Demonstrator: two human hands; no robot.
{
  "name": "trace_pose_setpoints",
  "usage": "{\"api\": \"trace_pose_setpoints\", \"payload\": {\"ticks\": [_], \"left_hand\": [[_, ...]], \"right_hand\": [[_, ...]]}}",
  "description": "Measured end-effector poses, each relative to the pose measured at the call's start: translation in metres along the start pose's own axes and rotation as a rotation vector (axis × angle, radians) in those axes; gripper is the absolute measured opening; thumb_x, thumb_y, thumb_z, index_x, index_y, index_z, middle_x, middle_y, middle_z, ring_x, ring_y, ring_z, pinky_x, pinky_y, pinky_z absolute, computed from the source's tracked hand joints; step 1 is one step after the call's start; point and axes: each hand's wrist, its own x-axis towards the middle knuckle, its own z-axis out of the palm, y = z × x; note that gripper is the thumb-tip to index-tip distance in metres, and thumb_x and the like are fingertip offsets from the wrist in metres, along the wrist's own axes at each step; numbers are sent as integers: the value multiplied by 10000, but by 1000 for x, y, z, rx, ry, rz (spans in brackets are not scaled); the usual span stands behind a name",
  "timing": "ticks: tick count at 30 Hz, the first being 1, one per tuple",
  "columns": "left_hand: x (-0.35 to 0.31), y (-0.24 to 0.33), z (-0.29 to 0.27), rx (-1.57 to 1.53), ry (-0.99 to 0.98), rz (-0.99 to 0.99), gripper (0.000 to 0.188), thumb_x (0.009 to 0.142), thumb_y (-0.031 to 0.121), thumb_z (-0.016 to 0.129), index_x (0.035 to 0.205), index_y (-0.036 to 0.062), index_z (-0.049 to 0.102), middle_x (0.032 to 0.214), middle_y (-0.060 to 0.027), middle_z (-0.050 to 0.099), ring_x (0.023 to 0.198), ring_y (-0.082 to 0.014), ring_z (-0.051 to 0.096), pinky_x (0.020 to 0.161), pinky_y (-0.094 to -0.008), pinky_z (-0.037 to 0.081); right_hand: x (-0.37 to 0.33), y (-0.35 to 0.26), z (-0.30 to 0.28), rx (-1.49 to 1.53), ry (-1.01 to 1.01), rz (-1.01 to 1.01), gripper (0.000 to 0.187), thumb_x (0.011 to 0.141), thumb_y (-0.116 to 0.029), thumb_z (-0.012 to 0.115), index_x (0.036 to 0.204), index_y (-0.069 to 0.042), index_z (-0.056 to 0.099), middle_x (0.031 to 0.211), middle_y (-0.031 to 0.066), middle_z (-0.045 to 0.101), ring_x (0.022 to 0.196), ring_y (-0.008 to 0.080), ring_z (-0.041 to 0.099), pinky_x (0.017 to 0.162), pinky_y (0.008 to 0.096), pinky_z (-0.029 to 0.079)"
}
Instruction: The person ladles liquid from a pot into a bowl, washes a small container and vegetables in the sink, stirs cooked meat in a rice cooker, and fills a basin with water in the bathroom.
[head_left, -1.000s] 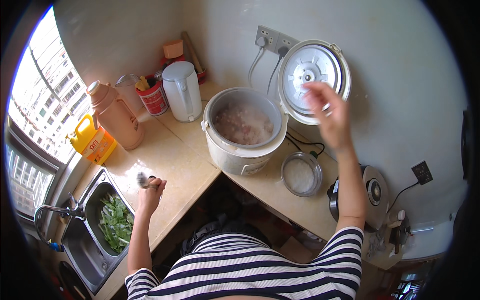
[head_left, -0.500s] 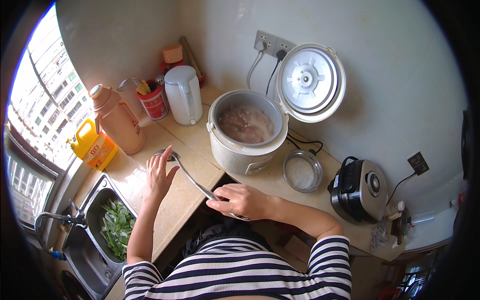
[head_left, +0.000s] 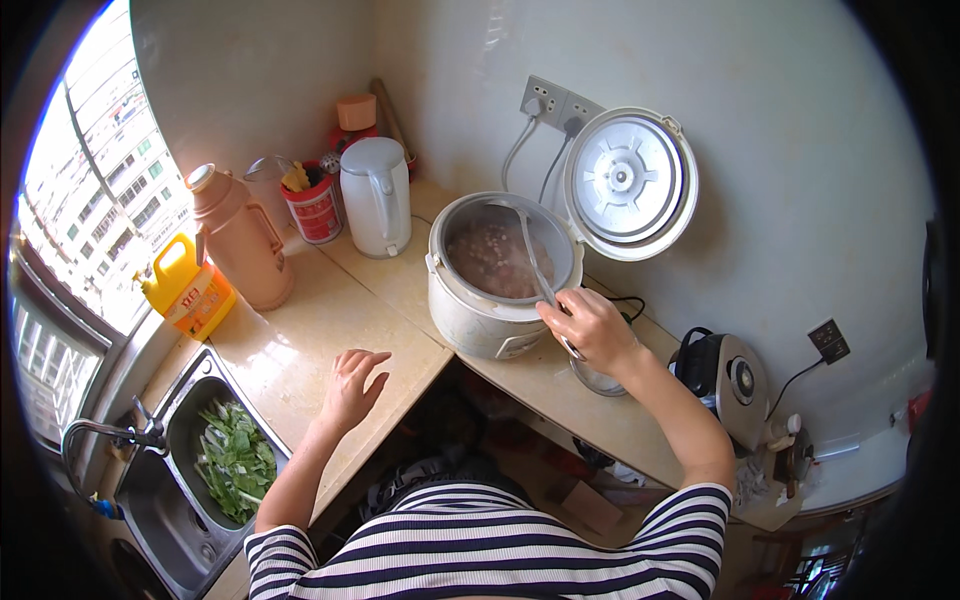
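The long metal handle of a ladle point(head_left: 535, 255) is gripped by my right hand point(head_left: 595, 330), fingers wrapped round it. Its head end reaches inside the white rice cooker point(head_left: 475, 325), by the far inner wall. Reddish-brown liquid with pale lumps point(head_left: 490, 255) and some steam fills the lower part of the pot. The cooker's lid point(head_left: 625, 180) stands raised at the right. My left hand point(head_left: 355, 390) hovers over the counter near its edge, fingers apart, holding nothing. My right hand mostly hides a clear bowl point(head_left: 600, 383).
A white kettle point(head_left: 372, 200), red tin point(head_left: 313, 212), peach thermos flask point(head_left: 235, 240) and yellow jug point(head_left: 188, 290) line the back left. Leafy greens point(head_left: 235, 455) lie in the sink point(head_left: 195, 545). A second cooker point(head_left: 735, 385) stands at the right.
My right hand has carried the ladle up and to the right, from over the counter edge into the rice cooker. My left hand is now apart from the ladle and a little nearer to me.
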Motion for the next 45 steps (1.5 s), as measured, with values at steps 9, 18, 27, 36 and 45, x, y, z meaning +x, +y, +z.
{"api": "trace_pose_setpoints", "payload": {"ticks": [9,18,27,36,45], "left_hand": [[-13,3,11,-87,-5,-13,203,734,84,621,936,83,596,886,-92,586,905,-274,521,827,-383,390],[-1,8,18,-136,-47,27,202,745,90,611,946,82,593,895,-93,586,922,-276,519,839,-385,386],[5,12,18,-167,-63,32,213,748,109,614,959,83,594,916,-85,592,933,-267,519,849,-379,384],[38,31,41,-196,-51,139,409,758,106,599,1154,68,505,1120,-104,551,1029,-283,490,898,-398,362],[58,36,66,-8,-170,168,725,761,125,593,1351,21,186,1362,-169,294,1235,-341,293,953,-446,285]], "right_hand": [[18,35,38,247,-110,-7,83,777,-97,556,846,-51,564,704,98,485,692,247,538,596,354,456],[39,31,15,385,-320,-104,131,760,-55,556,883,-19,582,715,114,506,643,268,526,582,348,444],[32,28,-45,244,-296,-30,154,767,-56,552,915,-32,588,734,98,516,651,251,540,579,340,450],[22,50,14,10,-297,-199,227,733,-58,546,956,-17,557,764,102,520,762,240,546,683,321,462],[30,58,9,448,-28,284,115,746,-111,565,755,-7,613,653,148,599,588,300,583,573,343,468]]}}
